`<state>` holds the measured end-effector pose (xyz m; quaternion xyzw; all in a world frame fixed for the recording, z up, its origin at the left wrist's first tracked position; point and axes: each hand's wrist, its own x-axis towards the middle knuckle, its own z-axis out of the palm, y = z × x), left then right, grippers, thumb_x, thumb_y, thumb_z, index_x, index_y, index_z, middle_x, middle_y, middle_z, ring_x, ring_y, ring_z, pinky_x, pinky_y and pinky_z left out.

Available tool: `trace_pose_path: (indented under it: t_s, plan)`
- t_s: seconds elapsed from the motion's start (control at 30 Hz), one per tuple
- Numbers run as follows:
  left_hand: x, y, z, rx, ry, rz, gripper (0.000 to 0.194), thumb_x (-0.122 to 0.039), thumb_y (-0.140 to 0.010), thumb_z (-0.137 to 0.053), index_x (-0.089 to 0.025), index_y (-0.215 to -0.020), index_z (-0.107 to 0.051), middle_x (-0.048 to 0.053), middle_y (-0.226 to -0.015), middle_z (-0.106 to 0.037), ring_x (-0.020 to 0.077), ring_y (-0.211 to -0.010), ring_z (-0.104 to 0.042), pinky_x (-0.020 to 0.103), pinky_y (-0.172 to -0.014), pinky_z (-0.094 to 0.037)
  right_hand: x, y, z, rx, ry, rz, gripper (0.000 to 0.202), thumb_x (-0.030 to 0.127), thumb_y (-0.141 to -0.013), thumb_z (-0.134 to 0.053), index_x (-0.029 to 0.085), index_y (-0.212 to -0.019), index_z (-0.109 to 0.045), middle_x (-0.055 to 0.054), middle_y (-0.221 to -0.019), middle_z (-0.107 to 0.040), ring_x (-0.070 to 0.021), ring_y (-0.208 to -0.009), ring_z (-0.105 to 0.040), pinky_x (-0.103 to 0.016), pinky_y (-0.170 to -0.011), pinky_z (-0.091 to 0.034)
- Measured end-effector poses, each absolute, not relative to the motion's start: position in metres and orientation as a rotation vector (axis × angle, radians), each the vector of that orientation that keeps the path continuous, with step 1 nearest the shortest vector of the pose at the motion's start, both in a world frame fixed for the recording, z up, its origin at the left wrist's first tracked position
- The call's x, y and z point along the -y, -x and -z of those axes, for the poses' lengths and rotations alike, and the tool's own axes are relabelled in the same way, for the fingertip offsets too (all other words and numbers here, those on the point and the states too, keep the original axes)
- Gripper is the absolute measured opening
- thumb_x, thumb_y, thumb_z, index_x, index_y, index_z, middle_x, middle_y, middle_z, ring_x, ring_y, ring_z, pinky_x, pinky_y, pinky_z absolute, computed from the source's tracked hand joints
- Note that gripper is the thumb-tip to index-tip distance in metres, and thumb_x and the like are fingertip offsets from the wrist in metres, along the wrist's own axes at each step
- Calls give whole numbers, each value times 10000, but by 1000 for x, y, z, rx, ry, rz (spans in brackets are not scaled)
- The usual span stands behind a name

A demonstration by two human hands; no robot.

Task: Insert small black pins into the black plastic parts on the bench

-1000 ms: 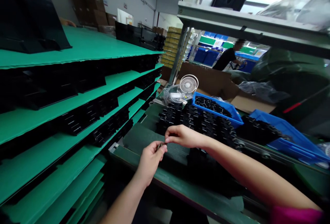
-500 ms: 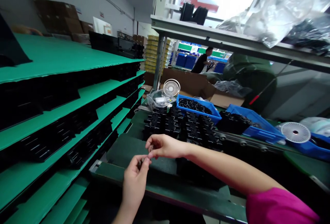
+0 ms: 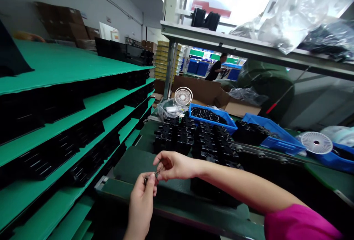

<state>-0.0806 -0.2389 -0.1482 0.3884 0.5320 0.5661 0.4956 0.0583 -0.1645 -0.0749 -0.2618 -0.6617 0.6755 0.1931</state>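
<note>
My left hand (image 3: 143, 195) is closed around small thin metal parts (image 3: 146, 179), with the thumb pressed over them. Just to the right, my right hand (image 3: 173, 165) curls its fingers by the same parts and pinches a thin metallic piece (image 3: 157, 173). Both hands hover close together over the green work surface (image 3: 132, 166). Behind them stand rows of black plastic parts (image 3: 175, 133) with metal pins on top. The exact shape of the small pieces is too small to tell.
A green layered rack (image 3: 69, 61) with black parts rises at the left. Blue bins (image 3: 231, 125) hold small black parts behind the rows. White fans (image 3: 183, 96), a metal shelf (image 3: 221, 37) with plastic bags, and a distant person (image 3: 215, 71) are also visible.
Both hands sit slightly lower in view, and my left hand has shifted a little left. A thin metallic piece now shows between the hands. The camera view has tilted slightly.
</note>
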Motion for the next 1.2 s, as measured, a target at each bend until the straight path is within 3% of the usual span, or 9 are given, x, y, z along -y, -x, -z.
trace_pose_path:
  t_s: [0.1, 0.2, 0.4, 0.63, 0.77, 0.93, 1.03, 1.13, 1.2]
  plan:
    - [236, 84, 151, -1414, -982, -1335, 327, -523, -839, -487, -206, -867, -562, -42, -605, -502, 123, -586, -455, 221, -553, -371, 174, -59, 76, 1945, 666, -1892, 410, 159, -725, -703, 160, -1064, -472, 37, -752, -561, -78, -695, -554, -212, -659, -447]
    - [239, 86, 151, -1507, -1099, -1333, 294, -491, -843, -497, -212, -892, -574, 7, -744, -612, 161, -693, -554, 253, -630, -423, 177, -62, 73, 2143, 688, -1762, 378, 83, -728, -650, 154, -1065, -496, 42, -761, -540, -69, -681, -514, -203, -647, -429]
    - [245, 83, 150, -1506, -1420, -1616, 117, -304, -865, -530, -222, -934, -578, 39, -938, -639, 163, -875, -603, 268, -785, -466, 163, -64, 65, 2122, 822, -1691, 169, 222, -805, -629, 132, -933, -567, 23, -762, -549, -66, -648, -475, -189, -595, -386]
    - [241, 86, 145, -1456, -1635, -1768, 88, -129, -849, -535, -204, -893, -548, 42, -947, -600, 140, -907, -588, 242, -776, -486, 155, -60, 73, 1926, 828, -1833, 295, 339, -787, -676, 140, -975, -567, 6, -775, -571, -81, -661, -511, -212, -616, -439]
    - [241, 90, 146, -1482, -1814, -1757, 147, -80, -841, -509, -202, -893, -574, 47, -919, -608, 151, -889, -595, 253, -763, -487, 160, -60, 73, 1850, 810, -1911, 388, 307, -746, -724, 159, -1039, -516, 11, -779, -587, -80, -674, -544, -205, -629, -445]
    - [231, 94, 159, -1532, -1710, -1549, 136, -126, -834, -501, -201, -868, -610, 44, -876, -609, 172, -839, -590, 288, -757, -460, 166, -60, 52, 2011, 540, -2020, 472, 255, -771, -698, 171, -1166, -453, -19, -845, -611, -125, -825, -598, -288, -770, -475]
    - [226, 93, 163, -1486, -1370, -1337, 76, -243, -810, -568, -192, -810, -624, 28, -790, -613, 164, -737, -568, 274, -675, -435, 134, -65, 44, 2254, 619, -1581, 358, 230, -812, -634, 168, -1136, -495, -42, -907, -624, -138, -852, -602, -304, -800, -471]
    - [227, 91, 162, -1264, -952, -1227, 220, -362, -798, -601, -180, -917, -633, 21, -790, -623, 104, -601, -477, 230, -562, -377, 76, -74, 48, 2292, 824, -1024, 259, 208, -797, -611, 158, -1044, -549, -42, -908, -632, -147, -846, -603, -309, -815, -466]
    - [230, 91, 162, -1083, -733, -1219, 257, -384, -799, -609, -173, -945, -626, 20, -820, -618, 62, -543, -390, 202, -512, -325, 38, -79, 55, 2246, 920, -837, 256, 191, -780, -603, 147, -1027, -552, -39, -886, -639, -153, -830, -608, -316, -821, -465]
